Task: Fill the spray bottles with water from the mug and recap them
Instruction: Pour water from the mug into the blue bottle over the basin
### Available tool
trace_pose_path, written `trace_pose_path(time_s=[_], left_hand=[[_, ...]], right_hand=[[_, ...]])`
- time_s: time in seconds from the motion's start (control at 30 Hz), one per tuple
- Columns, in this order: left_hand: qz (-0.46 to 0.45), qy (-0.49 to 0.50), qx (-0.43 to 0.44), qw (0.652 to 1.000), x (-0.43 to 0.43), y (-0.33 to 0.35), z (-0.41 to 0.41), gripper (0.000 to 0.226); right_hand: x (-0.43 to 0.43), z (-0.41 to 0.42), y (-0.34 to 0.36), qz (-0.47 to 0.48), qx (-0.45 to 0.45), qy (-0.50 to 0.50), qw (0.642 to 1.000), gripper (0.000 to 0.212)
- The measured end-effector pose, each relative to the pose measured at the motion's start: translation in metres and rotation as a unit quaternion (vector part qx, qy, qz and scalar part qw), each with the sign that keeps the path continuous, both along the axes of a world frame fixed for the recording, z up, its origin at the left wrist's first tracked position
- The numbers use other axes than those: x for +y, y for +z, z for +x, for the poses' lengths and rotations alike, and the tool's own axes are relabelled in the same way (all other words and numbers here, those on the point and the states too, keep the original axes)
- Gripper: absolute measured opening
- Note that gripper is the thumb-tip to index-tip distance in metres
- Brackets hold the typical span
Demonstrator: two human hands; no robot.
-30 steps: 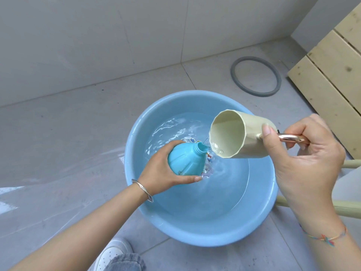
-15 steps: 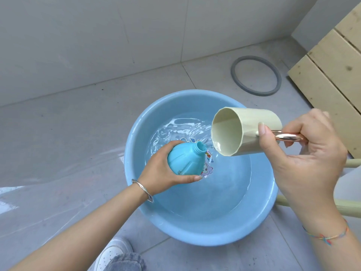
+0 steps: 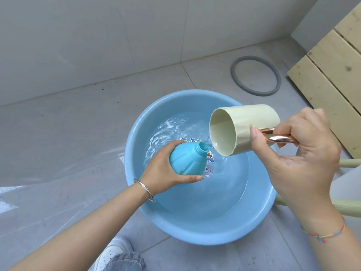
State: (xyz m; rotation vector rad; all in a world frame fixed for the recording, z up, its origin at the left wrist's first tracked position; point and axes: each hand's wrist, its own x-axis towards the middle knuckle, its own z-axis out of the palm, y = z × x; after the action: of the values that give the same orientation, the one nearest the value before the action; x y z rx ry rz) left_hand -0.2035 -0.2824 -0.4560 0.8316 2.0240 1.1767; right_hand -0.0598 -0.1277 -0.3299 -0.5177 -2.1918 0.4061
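My left hand [image 3: 163, 174] grips a turquoise spray bottle [image 3: 188, 160] with no cap, held tilted over a blue basin [image 3: 136, 192] of water, its open neck pointing up and right. My right hand [image 3: 304, 163] holds a cream mug [image 3: 252, 122] by its copper handle [image 3: 277, 138], thumb against the mug's side. The mug lies almost on its side, its lip right next to the bottle's neck, and a thin stream of water runs from the lip into the neck. The bottle's cap is not in view.
The basin stands on a grey tiled floor close to a tiled wall. A grey rubber ring [image 3: 256, 76] lies on the floor behind it. Pale wooden slats [image 3: 336, 71] rise at the right. Pale green rods [image 3: 349, 207] stick out under my right arm. My shoe [image 3: 111, 253] shows below.
The mug was lifted slightly away from the bottle half a second ago; its lip has now come back down to the neck and water runs again. The bottle has hardly moved.
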Motion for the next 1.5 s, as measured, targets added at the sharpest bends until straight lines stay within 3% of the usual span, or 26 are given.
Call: trace_pose_path(time_s=[0.87,1.0,1.1,1.27,1.33,1.5], left_hand=[[0.002,0.000,0.005,1.000,0.002,-0.003,0.004,0.088],[0.009,0.002,0.001,1.000,0.001,-0.002,0.004,0.089],[0.018,0.005,-0.008,1.000,0.000,-0.002,0.003,0.086],[0.035,0.019,-0.041,0.998,0.000,-0.001,0.003,0.084],[0.039,0.026,-0.061,0.997,0.000,-0.001,0.003,0.085],[0.043,0.037,-0.072,0.996,-0.001,-0.005,0.002,0.085]], right_hand=[[-0.012,-0.008,0.001,0.162,-0.017,0.096,0.982,0.037],[-0.009,-0.006,-0.002,0.080,0.000,0.051,0.996,0.035],[0.000,-0.001,-0.007,-0.062,0.032,-0.024,0.997,0.034],[0.026,0.002,-0.039,-0.357,0.054,-0.108,0.926,0.041],[0.031,0.005,-0.061,-0.392,0.002,-0.108,0.914,0.043],[0.032,0.012,-0.098,-0.371,-0.115,-0.095,0.916,0.044]])
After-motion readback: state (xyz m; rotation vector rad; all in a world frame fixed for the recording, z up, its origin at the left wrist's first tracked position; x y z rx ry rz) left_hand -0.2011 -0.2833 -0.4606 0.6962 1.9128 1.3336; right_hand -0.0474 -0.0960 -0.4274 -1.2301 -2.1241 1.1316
